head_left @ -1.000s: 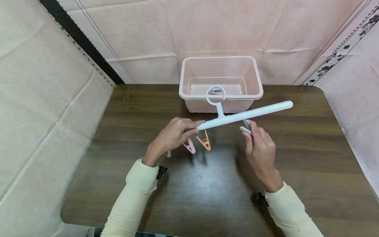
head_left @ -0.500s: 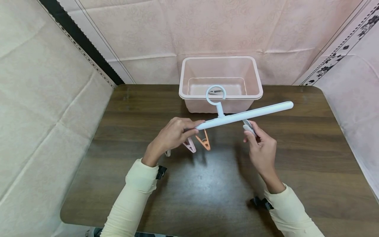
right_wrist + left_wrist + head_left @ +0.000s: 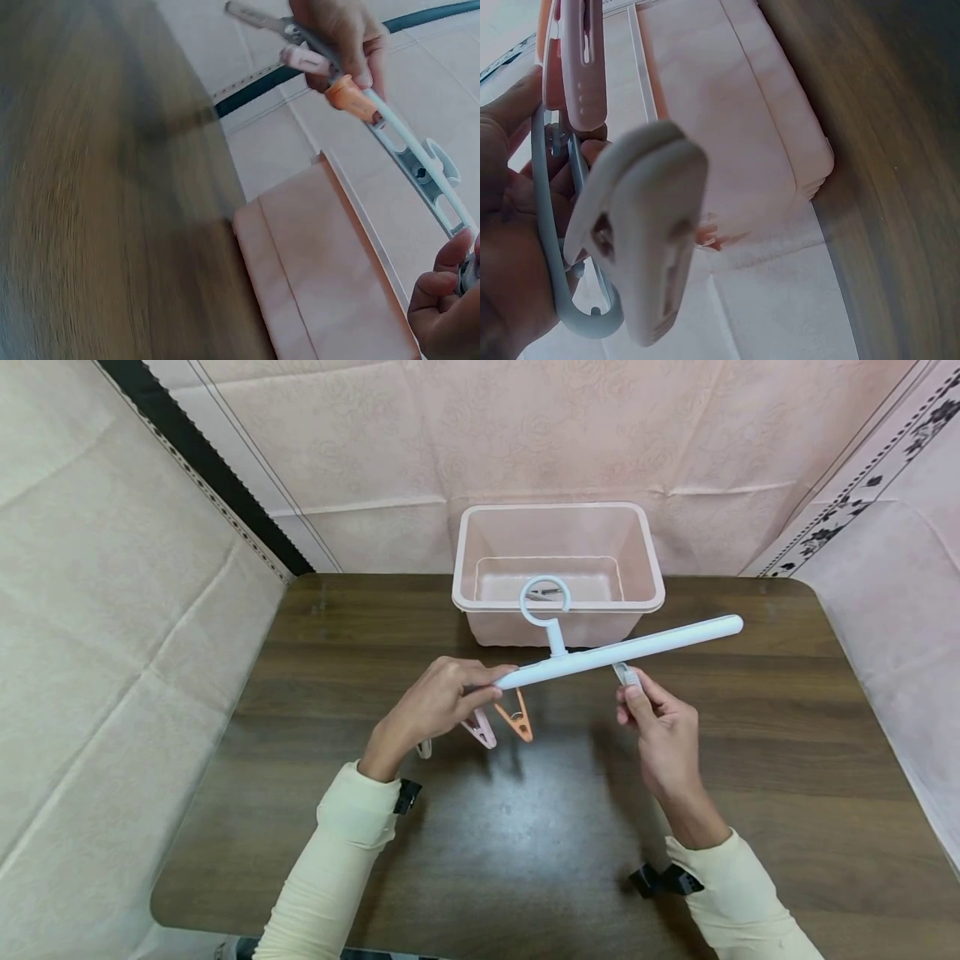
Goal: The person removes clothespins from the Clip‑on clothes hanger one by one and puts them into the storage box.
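Note:
A light-blue hanger (image 3: pixel 637 647) is held above the table, tilted up to the right, its round hook towards the bin. My left hand (image 3: pixel 438 697) grips its left end between thumb and fingers. Below that end hang an orange clothespin (image 3: pixel 522 724), a pink clothespin (image 3: pixel 481 731) and a grey-beige clothespin (image 3: pixel 656 217), which looms large in the left wrist view. My right hand (image 3: pixel 667 735) pinches a pale grey clothespin (image 3: pixel 627 677) against the underside of the hanger, right of the hook. Fingers cover most of it, so its jaws are hidden.
A pale pink bin (image 3: pixel 558 625) stands at the back of the brown wooden table (image 3: pixel 360 635), behind the hanger. Some small greyish items (image 3: pixel 545 594) lie inside it, partly seen through the hook. Cloth-covered walls (image 3: pixel 555 435) surround the table.
My right hand has turned at the clothespin and its wrist has shifted slightly left. The two handles, apart earlier, now appear overlapped under the thumb. Left hand and hanger stay nearly still.

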### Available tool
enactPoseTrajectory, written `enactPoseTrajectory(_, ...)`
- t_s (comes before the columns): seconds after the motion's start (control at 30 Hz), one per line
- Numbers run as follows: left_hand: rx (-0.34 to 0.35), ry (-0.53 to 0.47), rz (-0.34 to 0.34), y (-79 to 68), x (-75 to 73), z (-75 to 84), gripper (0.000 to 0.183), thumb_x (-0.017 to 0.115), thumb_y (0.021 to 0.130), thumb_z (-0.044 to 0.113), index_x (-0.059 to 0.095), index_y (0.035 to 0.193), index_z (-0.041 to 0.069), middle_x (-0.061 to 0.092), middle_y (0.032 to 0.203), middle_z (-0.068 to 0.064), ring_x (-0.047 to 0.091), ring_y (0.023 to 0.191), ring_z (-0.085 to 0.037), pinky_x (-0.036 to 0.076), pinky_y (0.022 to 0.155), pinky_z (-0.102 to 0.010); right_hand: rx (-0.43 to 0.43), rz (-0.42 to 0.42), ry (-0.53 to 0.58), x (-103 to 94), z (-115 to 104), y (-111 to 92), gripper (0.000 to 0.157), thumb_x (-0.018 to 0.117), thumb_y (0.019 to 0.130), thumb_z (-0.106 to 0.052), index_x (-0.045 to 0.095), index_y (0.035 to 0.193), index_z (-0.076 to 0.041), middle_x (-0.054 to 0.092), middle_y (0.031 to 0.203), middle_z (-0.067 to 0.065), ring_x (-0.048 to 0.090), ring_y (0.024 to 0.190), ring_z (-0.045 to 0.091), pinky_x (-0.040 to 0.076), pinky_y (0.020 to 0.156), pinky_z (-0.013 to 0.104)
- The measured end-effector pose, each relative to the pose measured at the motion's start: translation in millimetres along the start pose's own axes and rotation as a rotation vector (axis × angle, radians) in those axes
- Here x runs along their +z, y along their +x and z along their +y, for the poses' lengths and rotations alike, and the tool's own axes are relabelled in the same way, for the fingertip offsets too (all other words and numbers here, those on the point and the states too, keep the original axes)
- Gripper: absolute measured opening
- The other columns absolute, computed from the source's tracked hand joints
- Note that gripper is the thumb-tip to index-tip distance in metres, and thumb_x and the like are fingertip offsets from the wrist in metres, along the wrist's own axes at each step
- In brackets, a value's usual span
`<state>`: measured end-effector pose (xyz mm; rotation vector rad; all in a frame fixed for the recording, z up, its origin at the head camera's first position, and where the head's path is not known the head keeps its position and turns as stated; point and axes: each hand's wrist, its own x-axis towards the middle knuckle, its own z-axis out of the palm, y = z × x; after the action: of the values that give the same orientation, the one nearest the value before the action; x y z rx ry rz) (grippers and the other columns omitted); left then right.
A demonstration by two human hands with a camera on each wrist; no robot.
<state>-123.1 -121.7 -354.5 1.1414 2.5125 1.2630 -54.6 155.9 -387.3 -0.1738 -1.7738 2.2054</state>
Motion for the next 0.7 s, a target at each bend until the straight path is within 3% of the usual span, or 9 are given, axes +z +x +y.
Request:
enactPoseTrajectory(0.13,0.016,0.015,0.003,0.3,-0.8,-0.2,0.037,0.069,0.094,0.003,0.066,0.131,0.003,0.070,0.096,-0.010,0.066,0.062,-0.017,0.052,0.050,-0.023,0.111,-0.033,0.146,-2.0,-2.0,-1.1,0.025,0.058,0.101,-0.009,0.066,0.120,0.005,0.064,0.084,0.007,0.054,0.066,0.011,0.045,0.061,0.019)
enactPoseTrajectory(0.23,0.015,0.005,0.001,0.3,-0.8,-0.4,0.037,0.069,0.094,0.003,0.066,0.131,0.003,0.070,0.094,-0.010,0.067,0.061,-0.022,0.051,0.049,-0.023,0.190,-0.094,0.260,-5.3,-4.3,-1.4,0.019,0.057,0.102,-0.015,0.069,0.108,-0.002,0.063,0.087,0.008,0.053,0.067,0.012,0.044,0.062,0.020)
enactPoseTrajectory(0.43,0.003,-0.025,-0.001,0.4,-1.0,0.0,0.038,0.070,0.093,0.003,0.067,0.131,0.004,0.069,0.093,-0.009,0.067,0.060,-0.021,0.052,0.050,-0.024,0.324,-0.201,0.512,-10.5,-7.8,0.6,0.023,0.053,0.104,-0.017,0.062,0.101,0.003,0.056,0.087,0.010,0.050,0.065,0.013,0.044,0.066,0.025)
enactPoseTrajectory(0.53,-0.003,-0.053,0.000,0.9,-1.0,0.3,0.038,0.070,0.093,0.002,0.066,0.131,0.004,0.069,0.095,-0.009,0.067,0.060,-0.019,0.053,0.049,-0.024,0.305,-0.196,0.509,-10.1,-8.3,0.8,0.023,0.053,0.103,-0.017,0.064,0.102,0.003,0.057,0.086,0.009,0.051,0.065,0.014,0.044,0.064,0.024)
enactPoseTrajectory(0.7,-0.004,-0.057,0.001,1.3,-1.3,-0.1,0.038,0.069,0.094,0.002,0.066,0.132,0.004,0.070,0.095,-0.010,0.067,0.059,-0.020,0.052,0.049,-0.025,0.225,-0.126,0.356,-8.1,-8.5,1.4,0.017,0.062,0.099,-0.013,0.073,0.109,-0.005,0.067,0.087,0.007,0.057,0.069,0.012,0.047,0.062,0.020)
